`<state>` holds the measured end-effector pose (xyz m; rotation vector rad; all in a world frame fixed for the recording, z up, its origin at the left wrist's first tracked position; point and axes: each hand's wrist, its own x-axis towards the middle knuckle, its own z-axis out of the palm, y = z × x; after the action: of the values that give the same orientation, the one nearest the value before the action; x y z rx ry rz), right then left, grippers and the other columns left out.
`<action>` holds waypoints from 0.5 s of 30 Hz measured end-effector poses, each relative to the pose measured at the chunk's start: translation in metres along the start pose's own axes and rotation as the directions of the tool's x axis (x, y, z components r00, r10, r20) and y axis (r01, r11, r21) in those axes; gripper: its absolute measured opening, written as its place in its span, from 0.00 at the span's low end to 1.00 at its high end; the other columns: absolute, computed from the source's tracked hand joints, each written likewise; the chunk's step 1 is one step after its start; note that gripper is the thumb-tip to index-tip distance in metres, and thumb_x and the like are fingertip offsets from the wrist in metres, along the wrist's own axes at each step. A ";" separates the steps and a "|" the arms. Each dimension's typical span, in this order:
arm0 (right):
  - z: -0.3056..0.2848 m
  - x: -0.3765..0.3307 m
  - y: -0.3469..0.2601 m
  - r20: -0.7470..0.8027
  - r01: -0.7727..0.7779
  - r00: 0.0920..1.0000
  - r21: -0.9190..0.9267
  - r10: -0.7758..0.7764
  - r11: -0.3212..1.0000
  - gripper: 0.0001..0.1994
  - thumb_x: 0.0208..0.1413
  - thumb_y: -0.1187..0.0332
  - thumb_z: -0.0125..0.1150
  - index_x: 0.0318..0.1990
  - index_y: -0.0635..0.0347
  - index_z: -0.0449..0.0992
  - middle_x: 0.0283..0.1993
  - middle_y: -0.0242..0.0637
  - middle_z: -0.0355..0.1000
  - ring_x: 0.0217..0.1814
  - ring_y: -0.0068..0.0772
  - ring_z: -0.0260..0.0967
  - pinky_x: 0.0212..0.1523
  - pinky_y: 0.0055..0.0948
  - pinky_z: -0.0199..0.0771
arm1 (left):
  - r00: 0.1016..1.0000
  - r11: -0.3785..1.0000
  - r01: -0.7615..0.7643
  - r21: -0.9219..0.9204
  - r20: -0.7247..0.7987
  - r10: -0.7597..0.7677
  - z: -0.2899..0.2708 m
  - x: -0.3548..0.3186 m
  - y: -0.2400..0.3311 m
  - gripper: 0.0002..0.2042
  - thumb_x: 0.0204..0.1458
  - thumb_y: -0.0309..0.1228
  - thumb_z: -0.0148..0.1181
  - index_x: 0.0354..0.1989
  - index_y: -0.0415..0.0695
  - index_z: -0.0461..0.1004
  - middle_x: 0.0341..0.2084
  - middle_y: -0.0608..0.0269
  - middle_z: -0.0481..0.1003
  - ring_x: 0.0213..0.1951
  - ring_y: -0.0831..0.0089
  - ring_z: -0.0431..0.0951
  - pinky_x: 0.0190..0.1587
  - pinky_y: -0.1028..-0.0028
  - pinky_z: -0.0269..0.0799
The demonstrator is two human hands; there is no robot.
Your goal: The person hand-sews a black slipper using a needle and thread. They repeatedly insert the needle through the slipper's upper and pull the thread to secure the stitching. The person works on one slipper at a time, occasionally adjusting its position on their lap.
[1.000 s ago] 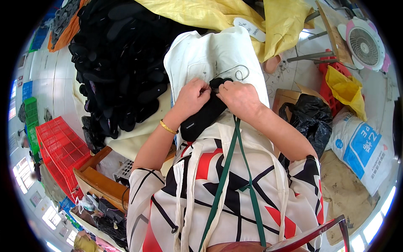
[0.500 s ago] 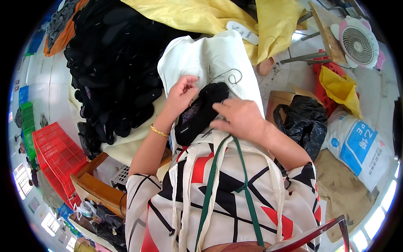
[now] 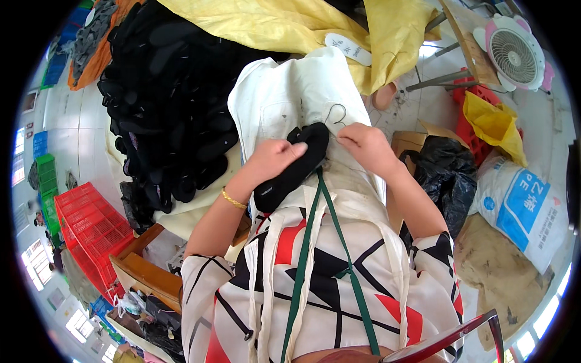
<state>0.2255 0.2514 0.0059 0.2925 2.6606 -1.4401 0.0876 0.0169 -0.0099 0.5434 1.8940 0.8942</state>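
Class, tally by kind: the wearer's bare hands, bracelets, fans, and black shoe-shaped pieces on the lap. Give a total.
Bare hands, left hand and right hand: 2
Gold bracelet: 1
White-and-pink fan: 1
Black shoe-shaped piece: 1
Total: 5

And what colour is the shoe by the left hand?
The shoe is black, seen best in the head view.

Compared with half a second ago, your left hand has closed onto the black slipper, whose patterned lining no longer shows; your right hand has left its edge, fingers now drawn together beside the dark cord, whose loop has changed shape
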 end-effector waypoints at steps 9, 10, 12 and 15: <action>-0.092 -0.052 0.057 -0.379 0.329 0.781 0.925 0.497 0.188 0.07 0.65 0.71 0.54 0.46 0.62 0.73 0.22 0.23 0.59 0.20 0.15 0.54 0.20 0.18 0.52 | 0.938 0.935 -0.305 0.179 -0.110 0.327 0.005 -0.025 0.036 0.09 0.51 0.29 0.63 0.33 0.40 0.69 0.25 0.55 0.71 0.26 0.60 0.72 0.31 0.66 0.68; -0.101 -0.061 0.058 -0.434 0.368 0.768 0.901 0.471 0.230 0.06 0.65 0.70 0.54 0.46 0.61 0.73 0.24 0.24 0.61 0.22 0.15 0.55 0.21 0.17 0.53 | 0.894 0.878 -0.369 0.304 -0.143 0.425 0.004 -0.030 0.041 0.07 0.50 0.27 0.61 0.35 0.42 0.71 0.27 0.54 0.70 0.30 0.54 0.72 0.33 0.64 0.69; -0.103 -0.069 0.059 -0.496 0.357 0.751 0.860 0.435 0.364 0.06 0.65 0.69 0.56 0.46 0.59 0.74 0.26 0.24 0.63 0.24 0.16 0.58 0.23 0.17 0.57 | 0.806 0.771 -0.466 0.433 -0.151 0.572 0.003 -0.039 0.050 0.08 0.50 0.25 0.62 0.36 0.40 0.71 0.27 0.54 0.69 0.30 0.56 0.72 0.33 0.65 0.68; -0.069 -0.058 0.021 -0.419 0.109 0.795 0.811 0.440 0.575 0.09 0.65 0.66 0.57 0.47 0.59 0.75 0.32 0.26 0.69 0.30 0.18 0.65 0.32 0.21 0.70 | 0.755 0.692 -0.510 0.510 -0.120 0.645 0.008 -0.048 0.054 0.08 0.49 0.24 0.61 0.38 0.40 0.73 0.28 0.53 0.70 0.33 0.53 0.73 0.34 0.62 0.69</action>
<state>0.2872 0.3135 0.0371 1.2276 1.9177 -2.7697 0.1166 0.0213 0.0561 1.4439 2.2563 0.9662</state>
